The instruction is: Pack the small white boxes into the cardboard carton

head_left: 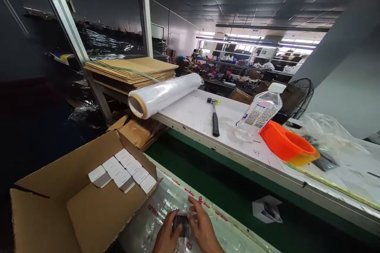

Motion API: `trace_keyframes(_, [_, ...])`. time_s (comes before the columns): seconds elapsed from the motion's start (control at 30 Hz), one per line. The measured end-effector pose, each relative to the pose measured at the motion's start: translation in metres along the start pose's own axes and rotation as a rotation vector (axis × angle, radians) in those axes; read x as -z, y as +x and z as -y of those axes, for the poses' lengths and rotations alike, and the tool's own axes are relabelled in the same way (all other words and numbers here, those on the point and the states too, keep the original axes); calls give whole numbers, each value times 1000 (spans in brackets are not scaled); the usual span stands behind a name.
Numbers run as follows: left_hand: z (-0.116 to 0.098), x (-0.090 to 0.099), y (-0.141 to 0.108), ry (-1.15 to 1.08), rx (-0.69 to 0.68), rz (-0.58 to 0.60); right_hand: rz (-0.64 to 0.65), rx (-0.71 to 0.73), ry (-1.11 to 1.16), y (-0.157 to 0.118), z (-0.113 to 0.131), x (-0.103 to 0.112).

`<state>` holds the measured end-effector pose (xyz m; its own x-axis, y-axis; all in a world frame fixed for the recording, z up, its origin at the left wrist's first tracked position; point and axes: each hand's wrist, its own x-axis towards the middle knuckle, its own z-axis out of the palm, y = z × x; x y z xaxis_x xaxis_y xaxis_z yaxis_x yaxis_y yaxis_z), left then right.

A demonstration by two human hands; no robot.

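Near the bottom of the view, my left hand (pixel 166 234) and my right hand (pixel 203 225) close around a small dark item (pixel 184 226) from both sides. It has a pale, shiny edge on top and looks wrapped in clear plastic; its exact kind cannot be made out. Beneath my hands is a plastic-covered surface (pixel 157 205) printed with red lettering. To the left stands an open cardboard carton (pixel 89 213), and inside it several small white boxes (pixel 123 172) sit grouped toward the far right corner.
A green conveyor belt (pixel 219 187) carries an open white box (pixel 267 209). On the white bench (pixel 190 106) lie a film roll (pixel 169 93), a mallet (pixel 214 116), a clear bottle (pixel 261 108) and an orange tape dispenser (pixel 285 140). Flat cardboard (pixel 136 69) is stacked behind.
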<state>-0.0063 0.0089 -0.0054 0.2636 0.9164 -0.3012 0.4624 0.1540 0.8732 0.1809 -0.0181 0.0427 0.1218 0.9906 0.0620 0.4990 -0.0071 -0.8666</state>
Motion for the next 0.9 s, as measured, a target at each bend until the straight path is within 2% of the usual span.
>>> trace_keyframes(0.07, [-1, -2, 7, 18, -9, -47, -162, 63, -138, -24, -19, -15])
trace_keyframes(0.1, [-4, -3, 8, 31, -25, -70, -201, 109, -225, -36, -27, -22])
trace_keyframes(0.2, [-12, -7, 6, 53, -45, -92, -204, 212, -446, -63, -44, -46])
trace_keyframes(0.27, [-17, -9, 3, 55, -48, -92, -211, 211, -479, -67, -46, -59])
trace_keyframes(0.37, [-23, -4, -2, 55, -58, -80, -272, 112, -362, -57, -40, -70])
trace_keyframes(0.43, [-25, 6, -6, 22, -26, -29, -306, 31, -256, -48, -35, -71])
trace_keyframes(0.6, [-8, 31, -8, -238, 76, 260, -338, -137, -167, -35, -36, -72])
trace_keyframes(0.7, [7, 32, -5, -282, 70, 231, -439, -212, -94, -32, -39, -76])
trace_keyframes(0.8, [7, 22, -6, -268, 100, 178, -479, -301, -63, -31, -37, -80])
trace_keyframes(0.9, [-5, 14, -10, -337, 96, 174, -446, -217, -22, -35, -30, -83])
